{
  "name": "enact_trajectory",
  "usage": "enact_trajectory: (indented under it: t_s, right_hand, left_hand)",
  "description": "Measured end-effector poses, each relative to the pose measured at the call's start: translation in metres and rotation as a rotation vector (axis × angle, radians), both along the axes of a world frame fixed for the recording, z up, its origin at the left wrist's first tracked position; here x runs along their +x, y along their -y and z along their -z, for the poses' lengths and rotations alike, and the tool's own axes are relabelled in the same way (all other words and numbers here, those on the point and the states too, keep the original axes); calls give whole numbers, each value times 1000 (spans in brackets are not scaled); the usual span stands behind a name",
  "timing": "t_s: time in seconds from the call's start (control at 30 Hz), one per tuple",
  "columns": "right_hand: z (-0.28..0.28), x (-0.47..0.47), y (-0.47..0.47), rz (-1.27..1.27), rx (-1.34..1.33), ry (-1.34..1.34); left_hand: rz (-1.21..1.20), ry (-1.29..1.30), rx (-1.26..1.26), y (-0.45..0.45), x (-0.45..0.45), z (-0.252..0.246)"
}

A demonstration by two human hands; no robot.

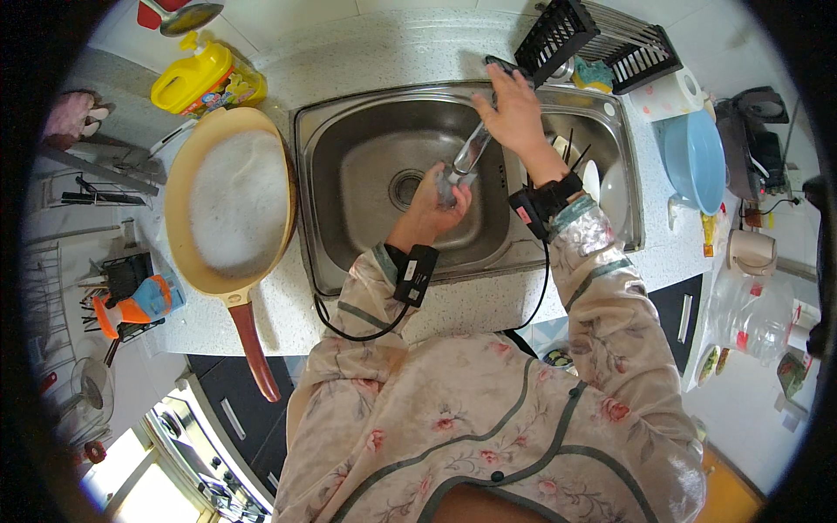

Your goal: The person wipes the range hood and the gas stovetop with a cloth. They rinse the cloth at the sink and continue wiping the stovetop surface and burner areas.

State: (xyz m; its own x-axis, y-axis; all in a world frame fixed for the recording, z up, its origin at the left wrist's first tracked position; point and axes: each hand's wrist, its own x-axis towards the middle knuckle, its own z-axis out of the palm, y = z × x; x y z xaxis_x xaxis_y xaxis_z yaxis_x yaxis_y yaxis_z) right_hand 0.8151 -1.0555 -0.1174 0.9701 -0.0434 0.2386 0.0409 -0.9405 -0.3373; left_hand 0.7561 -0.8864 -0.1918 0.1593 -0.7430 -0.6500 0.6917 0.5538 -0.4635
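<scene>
My left hand [435,206] is cupped below the tip of the metal faucet spout [472,149], over the large basin of the stainless steel sink [366,189]. In its fingers is a small clear object [447,189]; its exact kind is hard to make out. My right hand [513,118] lies over the faucet's base, thumb apart from the fingers, close to a dark faucet handle [500,64]. The palm hides whether it grips anything. Under the right wrist, the smaller basin holds white dishes [590,180] and dark thin sticks.
Left of the sink sits a cream pan [176,196] of foamy water, its brown handle [254,353] jutting past the counter edge. Behind it is a yellow detergent bottle [203,82]. A black rack [556,39], paper roll [667,95] and blue basin [696,160] stand right. Cables hang from both wrists.
</scene>
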Motion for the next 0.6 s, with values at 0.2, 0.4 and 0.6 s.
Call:
enact_trajectory:
  t_s: [0.2, 0.4, 0.6]
  right_hand:
    - [12, 3, 0, 19, 125, -29]
    - [59, -78, 3, 382, 1196, -70]
    - [61, -136, -35, 146, 2303, -900]
  left_hand:
    - [10, 195, 16, -10, -13, -12]
    - [-7, 305, 11, -23, -40, -22]
    - [10, 144, -338, -15, -75, -18]
